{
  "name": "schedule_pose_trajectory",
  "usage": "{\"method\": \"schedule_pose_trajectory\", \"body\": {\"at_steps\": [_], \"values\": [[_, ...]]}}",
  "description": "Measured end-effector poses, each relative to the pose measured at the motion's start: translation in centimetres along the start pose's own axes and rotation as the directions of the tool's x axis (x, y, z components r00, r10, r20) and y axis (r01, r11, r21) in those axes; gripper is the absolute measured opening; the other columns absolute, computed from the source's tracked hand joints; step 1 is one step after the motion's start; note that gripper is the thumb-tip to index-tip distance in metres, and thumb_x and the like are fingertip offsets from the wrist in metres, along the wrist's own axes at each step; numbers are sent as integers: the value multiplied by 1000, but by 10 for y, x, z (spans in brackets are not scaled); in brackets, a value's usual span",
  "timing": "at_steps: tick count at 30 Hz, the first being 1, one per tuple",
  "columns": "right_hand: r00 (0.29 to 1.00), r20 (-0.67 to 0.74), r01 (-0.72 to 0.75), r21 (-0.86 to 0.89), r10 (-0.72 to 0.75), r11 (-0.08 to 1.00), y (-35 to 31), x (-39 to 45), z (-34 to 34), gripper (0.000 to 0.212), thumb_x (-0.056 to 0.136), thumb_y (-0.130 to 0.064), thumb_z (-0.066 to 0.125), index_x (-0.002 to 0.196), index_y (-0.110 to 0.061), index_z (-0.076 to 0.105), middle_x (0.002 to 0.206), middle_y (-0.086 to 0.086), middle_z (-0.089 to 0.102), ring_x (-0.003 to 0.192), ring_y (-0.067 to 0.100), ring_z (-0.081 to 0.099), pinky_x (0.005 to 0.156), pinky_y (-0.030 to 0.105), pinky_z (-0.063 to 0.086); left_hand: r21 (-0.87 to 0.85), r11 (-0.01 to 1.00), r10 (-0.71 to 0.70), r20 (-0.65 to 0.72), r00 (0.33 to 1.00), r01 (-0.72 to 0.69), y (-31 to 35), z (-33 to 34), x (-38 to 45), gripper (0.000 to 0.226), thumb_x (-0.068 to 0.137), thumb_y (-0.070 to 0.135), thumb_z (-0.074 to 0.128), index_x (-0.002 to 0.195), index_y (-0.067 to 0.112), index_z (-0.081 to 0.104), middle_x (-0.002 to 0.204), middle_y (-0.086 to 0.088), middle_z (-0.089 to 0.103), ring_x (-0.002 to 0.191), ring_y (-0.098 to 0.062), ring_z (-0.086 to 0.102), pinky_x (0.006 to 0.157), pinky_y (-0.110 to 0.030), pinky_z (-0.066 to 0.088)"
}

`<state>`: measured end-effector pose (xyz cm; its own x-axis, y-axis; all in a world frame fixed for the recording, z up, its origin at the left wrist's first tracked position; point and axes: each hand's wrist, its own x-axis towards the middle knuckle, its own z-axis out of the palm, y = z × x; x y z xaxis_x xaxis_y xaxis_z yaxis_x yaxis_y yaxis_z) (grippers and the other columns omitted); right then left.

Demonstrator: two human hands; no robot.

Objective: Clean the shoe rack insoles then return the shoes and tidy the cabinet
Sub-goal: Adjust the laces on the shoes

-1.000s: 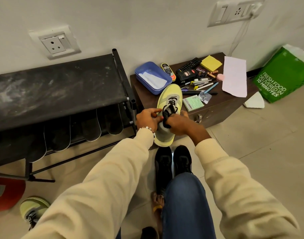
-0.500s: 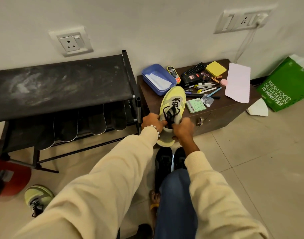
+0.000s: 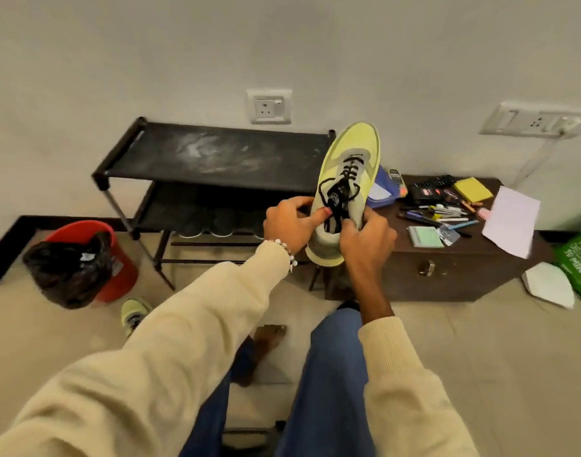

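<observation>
Both hands wrapped round a yellow-green shoe [image 3: 347, 179], held up off the floor, toe pointing away toward the wall, heel low. Left hand [image 3: 290, 224] gripping the left side of the collar, thumb lying across the black laces [image 3: 338, 192]; right hand [image 3: 365, 240] curled round the heel and right side. Just left of the shoe's toe, the right end post of the black shoe rack [image 3: 210, 153], its dusty top shelf bare, a row of dark insoles [image 3: 213, 222] standing on the lower shelf. Behind and to the right, a low brown cabinet [image 3: 454, 268], its top crowded with pens, a yellow pad and a sheet of paper overhanging the far right edge. Red bin [image 3: 117, 275] with a black bag left of the rack. Second yellow-green shoe [image 3: 134, 313] on the tiles beside the left sleeve. Open tile floor to the right, up to a green bag [image 3: 579, 258] at the frame edge.
</observation>
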<state>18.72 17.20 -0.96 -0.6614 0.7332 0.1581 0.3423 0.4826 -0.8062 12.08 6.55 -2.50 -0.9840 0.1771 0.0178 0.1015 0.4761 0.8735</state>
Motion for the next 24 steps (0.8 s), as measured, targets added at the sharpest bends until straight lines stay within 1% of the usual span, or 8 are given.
{"method": "schedule_pose_trajectory", "body": {"at_steps": [2,6,9,12,16,19,21,24], "values": [[993,52,104,21,-105,994,-29,-22,13,25,81,-18,62,104,-10,68,96,14,70,94,35,60,75,31,44,10,1000,-25,-88,996,26,-8,-45,-10,47,70,64,68,106,32,70,78,9,70,78,-10,66,75,-29,54],[937,223,256,81,-268,963,-82,-71,60,24,82,-21,62,103,-12,69,92,10,71,88,29,64,77,34,49,78,991,-92,-219,971,111,-42,-136,-26,61,63,72,68,107,29,62,86,7,65,76,-12,61,64,-25,45],[847,385,346,122,-366,930,-115,-112,113,27,82,-21,62,107,-12,67,93,9,71,88,25,65,80,34,53,136,967,-169,-291,942,215,-88,-203,-38,56,65,64,70,103,26,53,87,5,61,73,-13,59,60,-26,45],[712,553,387,204,-432,899,-136,-152,175,26,81,-20,63,104,-10,68,91,10,71,84,25,65,73,32,53,142,931,-260,-391,883,337,-149,-256,-49,52,70,51,73,106,18,54,93,-4,66,82,-25,64,71,-34,53],[422,815,391,231,-396,891,-138,-198,267,24,81,-24,67,100,-9,67,90,11,70,84,27,65,73,37,54,129,845,-412,-459,787,518,-246,-295,-69,45,77,35,71,109,8,55,98,-18,68,88,-37,64,74,-39,52],[178,963,169,173,-202,970,-126,-217,328,34,80,-21,74,108,-4,63,96,18,69,87,33,67,73,49,57,136,742,-541,-455,707,656,-317,-303,-81,38,81,28,68,107,3,56,98,-24,66,90,-43,61,73,-39,48],[4,999,17,48,-48,999,-115,-228,368,42,80,-8,74,115,0,54,97,20,66,83,34,68,68,50,59,152,670,-613,-437,658,726,-363,-302,-88,32,82,25,66,103,2,58,95,-24,66,89,-42,61,70,-36,44],[-245,960,-109,-164,133,981,-90,-244,419,39,86,6,62,120,0,44,86,14,54,67,26,65,60,38,59,196,589,-667,-430,608,784,-424,-291,-103,31,85,23,63,107,0,60,95,-26,66,88,-44,61,68,-36,43]]}}
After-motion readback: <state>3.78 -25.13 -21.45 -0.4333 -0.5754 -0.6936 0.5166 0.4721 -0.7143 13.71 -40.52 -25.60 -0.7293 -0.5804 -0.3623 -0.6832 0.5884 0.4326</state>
